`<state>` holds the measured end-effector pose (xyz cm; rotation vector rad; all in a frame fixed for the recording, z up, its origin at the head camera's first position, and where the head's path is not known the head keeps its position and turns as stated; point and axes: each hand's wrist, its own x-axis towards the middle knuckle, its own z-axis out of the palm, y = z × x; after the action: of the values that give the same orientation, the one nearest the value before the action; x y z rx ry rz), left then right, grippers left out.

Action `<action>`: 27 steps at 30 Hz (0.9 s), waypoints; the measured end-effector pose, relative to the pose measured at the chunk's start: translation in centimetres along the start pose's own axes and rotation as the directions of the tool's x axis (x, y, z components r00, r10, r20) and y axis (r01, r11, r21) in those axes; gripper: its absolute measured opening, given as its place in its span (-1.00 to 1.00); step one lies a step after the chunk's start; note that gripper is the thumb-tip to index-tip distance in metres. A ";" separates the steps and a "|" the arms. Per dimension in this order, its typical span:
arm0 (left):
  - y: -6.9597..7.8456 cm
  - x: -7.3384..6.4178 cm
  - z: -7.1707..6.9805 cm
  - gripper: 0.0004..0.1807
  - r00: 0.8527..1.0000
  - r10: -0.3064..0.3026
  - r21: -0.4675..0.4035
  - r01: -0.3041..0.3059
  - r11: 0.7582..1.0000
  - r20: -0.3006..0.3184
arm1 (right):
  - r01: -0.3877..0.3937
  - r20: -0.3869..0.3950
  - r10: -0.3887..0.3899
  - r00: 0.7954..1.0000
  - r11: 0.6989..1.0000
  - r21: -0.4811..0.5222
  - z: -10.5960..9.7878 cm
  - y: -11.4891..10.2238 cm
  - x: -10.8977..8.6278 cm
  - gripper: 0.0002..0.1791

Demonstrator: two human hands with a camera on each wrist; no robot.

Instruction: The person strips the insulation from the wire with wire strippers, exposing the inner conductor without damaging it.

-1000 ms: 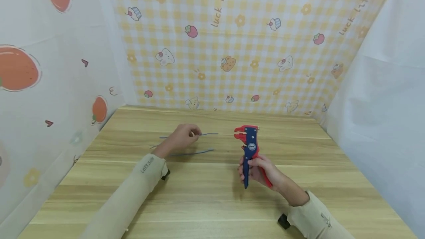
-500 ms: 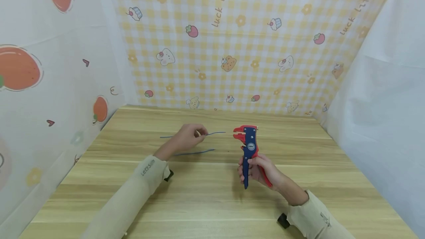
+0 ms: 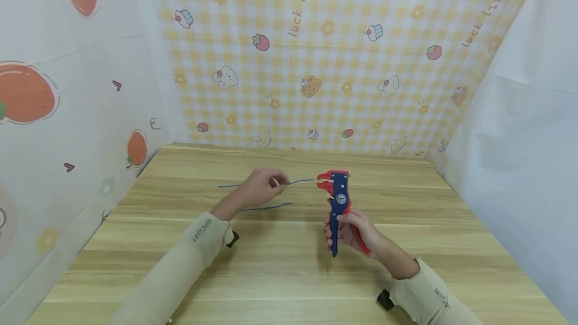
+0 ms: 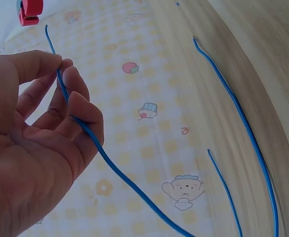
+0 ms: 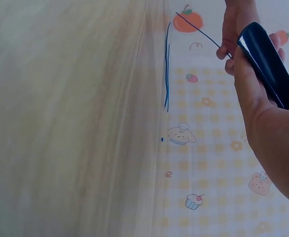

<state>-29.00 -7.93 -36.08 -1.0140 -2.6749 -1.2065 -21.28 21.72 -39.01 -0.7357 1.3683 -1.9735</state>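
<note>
A thin blue wire (image 4: 120, 173) is pinched between the thumb and fingers of my left hand (image 3: 264, 187), and its tail trails back past the palm. Its front end points right, just short of the red jaws of the wire stripper (image 3: 340, 187). My right hand (image 3: 358, 234) grips that red and dark blue tool by its handles, head up, with the jaws parted. From the right wrist, the fingers wrap a dark handle (image 5: 268, 64). Two more blue wires lie on the table: a longer-looking one (image 4: 238, 106) and another (image 4: 225, 185), partly hidden behind the left arm in the head view.
The wooden table (image 3: 289, 275) runs back to a yellow checked cloth (image 3: 289, 64). White cloths hang along the left (image 3: 90, 64) and right (image 3: 519, 114) sides. A tiny blue scrap (image 5: 162, 139) lies on the tabletop.
My left hand has moved right with the wire, bringing its front end close to the stripper's jaws. The right hand and wire stripper have barely moved.
</note>
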 end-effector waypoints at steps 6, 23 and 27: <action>0.6 0.0 0.0 -0.89 1.000 0.029 -0.031 -0.029 0.999 -0.002 | 0.011 0.005 -0.011 1.000 1.000 0.011 -0.1 0.0 0.0 -0.70; 1.7 -0.2 0.2 -0.90 0.996 0.088 -0.036 -0.088 0.995 0.020 | 0.025 0.013 -0.025 1.000 1.000 0.011 0.0 0.2 -0.1 -0.68; 1.8 -0.3 0.2 -0.90 0.996 0.088 -0.035 -0.087 0.996 0.023 | 0.028 0.022 -0.028 0.999 1.000 0.003 0.0 0.2 0.0 -0.68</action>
<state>-27.73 -7.11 -35.12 -1.1451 -2.6062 -1.2352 -21.21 21.70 -39.19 -0.7772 1.3490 -1.9833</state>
